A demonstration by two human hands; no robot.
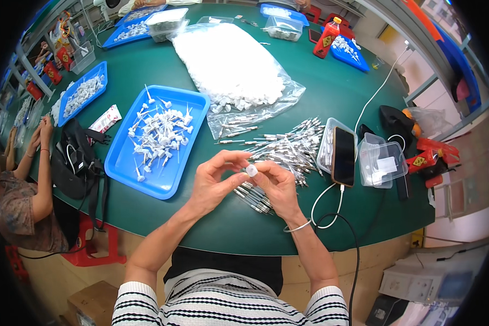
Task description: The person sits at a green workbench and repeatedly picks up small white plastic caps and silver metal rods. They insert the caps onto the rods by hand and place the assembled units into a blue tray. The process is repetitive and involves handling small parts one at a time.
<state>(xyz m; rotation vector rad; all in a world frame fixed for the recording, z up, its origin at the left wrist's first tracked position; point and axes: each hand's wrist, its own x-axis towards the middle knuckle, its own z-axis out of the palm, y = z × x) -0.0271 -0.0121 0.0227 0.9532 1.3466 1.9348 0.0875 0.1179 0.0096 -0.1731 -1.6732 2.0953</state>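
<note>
Over the near edge of the table, my two hands meet at a small round white plastic cap. My right hand pinches it between thumb and forefinger. My left hand curls in from the other side, its thumb and fingertips closed at the cap; whether a rod is joined to it is hidden. Beneath and behind my hands lie many slim white-and-silver rods in a loose pile. To the left, a blue tray holds white caps with thin rods fitted.
A large clear bag of white caps lies beyond the rods. A phone leans on a clear box at right, with cables nearby. Another clear container and a red bottle stand farther off. A co-worker sits at left beside a black bag.
</note>
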